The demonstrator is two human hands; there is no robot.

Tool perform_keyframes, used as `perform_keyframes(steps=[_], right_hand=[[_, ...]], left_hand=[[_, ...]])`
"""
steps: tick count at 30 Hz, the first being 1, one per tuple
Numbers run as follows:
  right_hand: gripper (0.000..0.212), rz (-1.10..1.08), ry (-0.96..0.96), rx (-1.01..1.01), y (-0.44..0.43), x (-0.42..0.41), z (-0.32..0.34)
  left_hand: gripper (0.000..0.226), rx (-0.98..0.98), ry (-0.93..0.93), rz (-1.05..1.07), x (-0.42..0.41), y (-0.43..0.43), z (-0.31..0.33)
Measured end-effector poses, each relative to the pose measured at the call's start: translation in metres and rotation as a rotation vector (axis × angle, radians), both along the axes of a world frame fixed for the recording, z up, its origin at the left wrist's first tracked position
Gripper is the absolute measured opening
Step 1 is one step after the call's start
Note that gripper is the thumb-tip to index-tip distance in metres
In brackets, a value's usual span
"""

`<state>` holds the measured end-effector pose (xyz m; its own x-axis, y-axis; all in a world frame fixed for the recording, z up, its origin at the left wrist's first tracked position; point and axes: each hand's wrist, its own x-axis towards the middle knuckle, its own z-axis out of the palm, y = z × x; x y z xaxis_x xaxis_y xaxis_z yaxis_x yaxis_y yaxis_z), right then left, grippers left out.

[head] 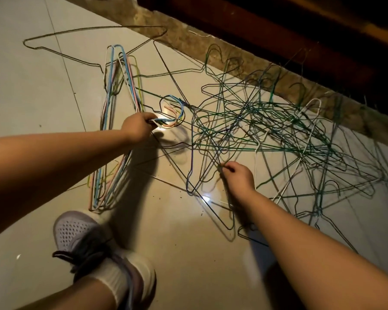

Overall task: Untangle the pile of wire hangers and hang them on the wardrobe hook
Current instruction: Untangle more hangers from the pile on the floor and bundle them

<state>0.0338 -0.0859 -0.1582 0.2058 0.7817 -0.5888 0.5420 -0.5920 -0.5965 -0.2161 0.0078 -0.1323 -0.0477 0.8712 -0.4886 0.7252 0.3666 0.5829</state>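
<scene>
On the tiled floor (43, 90), I grip the necks of a bundle of freed coloured hangers (99, 189) in my left hand (139, 127), fingers (148, 118) curled round them so the set cannot scatter, its frames trailing flat towards my shoe (76, 231). My right hand (239, 176) reaches into the tangled pile (278, 139), which sprawls against the base of dark wooden furniture (278, 30). Its thumb and forefinger pinch one dark wire at the near edge, seemingly to tease out the next hanger. No wardrobe hook is in view; hanging looks some way off
</scene>
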Motion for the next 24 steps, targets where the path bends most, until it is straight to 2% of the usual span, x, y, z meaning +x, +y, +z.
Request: perform_keyframes(steps=[6,13,18,24], right_hand=[[0.014,-0.057,0.069,0.070,-0.013,0.004,0.002],[0.020,0.018,0.005,0.024,-0.008,0.011,0.000],[0.025,0.007,-0.019,0.076,-0.013,0.006,0.006],[0.023,-0.027,-0.031,0.137,-0.021,0.000,0.017]], left_hand=[[0.038,0.061,0.131,-0.003,-0.013,0.007,-0.001],[0.036,-0.024,-0.064,0.084,-0.012,0.019,0.001],[0.030,-0.035,-0.074,0.090,-0.008,0.023,0.001],[0.033,-0.072,-0.181,0.130,-0.013,0.027,0.002]])
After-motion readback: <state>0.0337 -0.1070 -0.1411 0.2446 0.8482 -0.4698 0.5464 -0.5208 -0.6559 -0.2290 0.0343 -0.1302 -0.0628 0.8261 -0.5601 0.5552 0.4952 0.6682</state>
